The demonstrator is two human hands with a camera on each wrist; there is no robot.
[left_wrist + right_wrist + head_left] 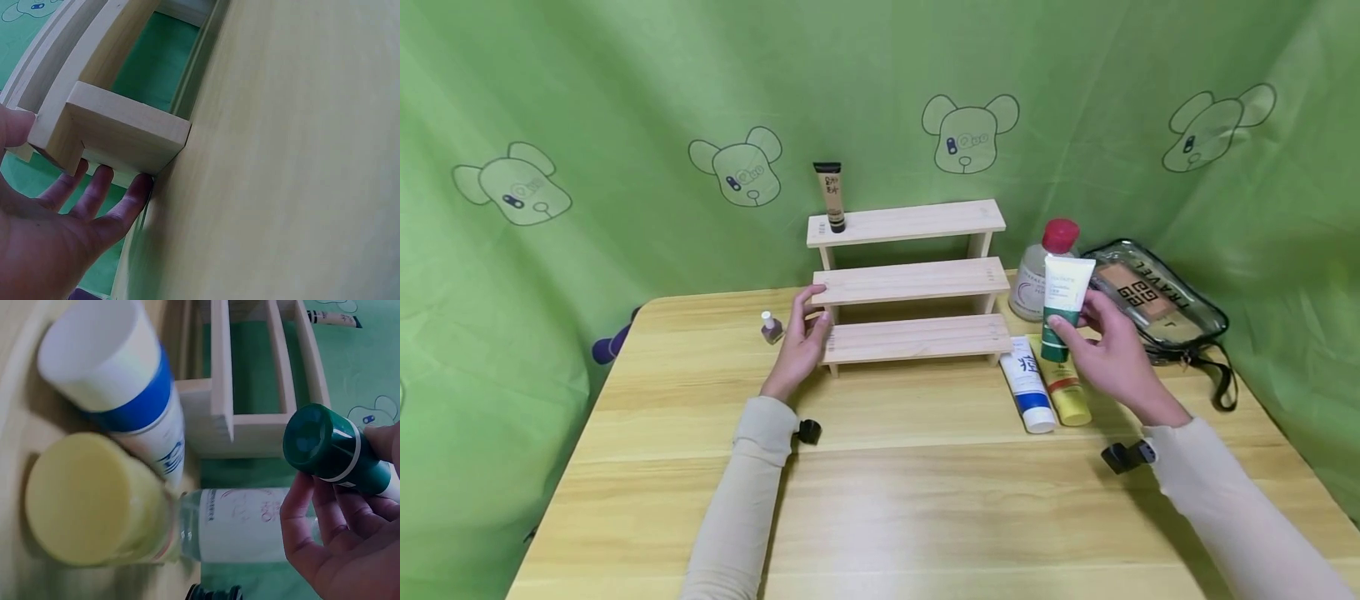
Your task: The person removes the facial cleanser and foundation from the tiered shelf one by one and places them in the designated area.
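At three o'clock from the middle of the three-step wooden stand (912, 282), our right hand (1112, 354) pinches the green and white tube (1066, 287), thumb in front and fingers behind its green part, and holds it up off the tabletop (880, 525). From that hand, the tube lies between ten and eleven o'clock, apart from the stand's right end. What matters most, we judge, is how the two line up: the tube's long axis is nearly upright, from just past twelve to just past six with the green end down, while the steps run from nine to three. Our right hand is much the nearer to the tube; our left hand (797, 350) is across at eight o'clock, its fingers loosely spread and touching the stand's left end, wrapped round nothing.

A tan tube (832, 196) stands on the top step, between ten and eleven. Around four o'clock we have a white and blue tube (1025, 375) and a yellow tube (1067, 400) lying side by side. Behind the held tube stands a red-capped bottle (1028, 287), with a clear pouch (1195, 329) farther out toward three.
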